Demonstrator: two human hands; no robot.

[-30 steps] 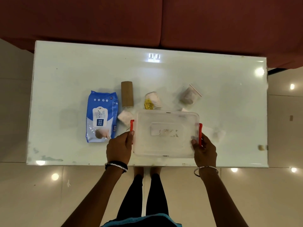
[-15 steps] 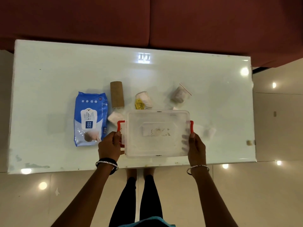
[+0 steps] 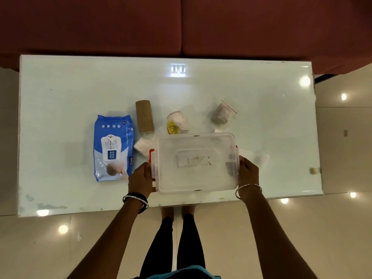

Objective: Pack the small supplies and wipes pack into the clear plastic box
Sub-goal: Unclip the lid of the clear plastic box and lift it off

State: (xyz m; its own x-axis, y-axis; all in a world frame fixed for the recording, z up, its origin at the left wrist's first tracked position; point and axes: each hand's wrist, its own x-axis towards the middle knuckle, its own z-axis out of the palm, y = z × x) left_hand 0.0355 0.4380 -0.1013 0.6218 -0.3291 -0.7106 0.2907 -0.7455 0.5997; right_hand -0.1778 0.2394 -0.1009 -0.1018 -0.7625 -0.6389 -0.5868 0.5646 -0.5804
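Observation:
The clear plastic box [image 3: 196, 179] with its lid on and red latches sits near the table's front edge. My left hand [image 3: 141, 179] grips its left end at the red latch, and my right hand [image 3: 248, 172] holds its right end. A blue wipes pack [image 3: 113, 147] lies flat to the left of the box. Behind the box lie a brown cardboard tube [image 3: 144, 116], a white gauze packet with a yellow label [image 3: 177, 122] and a small zip bag [image 3: 222, 113]. A white pad [image 3: 142, 146] rests by the box's left corner, another white pad [image 3: 262, 159] to its right.
The white glass table [image 3: 60, 93] stands against a dark red sofa [image 3: 181, 25]. A small beige object [image 3: 312, 171] sits at the table's right edge. My legs [image 3: 175, 242] show below the table over a glossy tiled floor.
Both hands stay on the ends of the box; the fingers of my right hand have slid further round its right side. The box has hardly moved.

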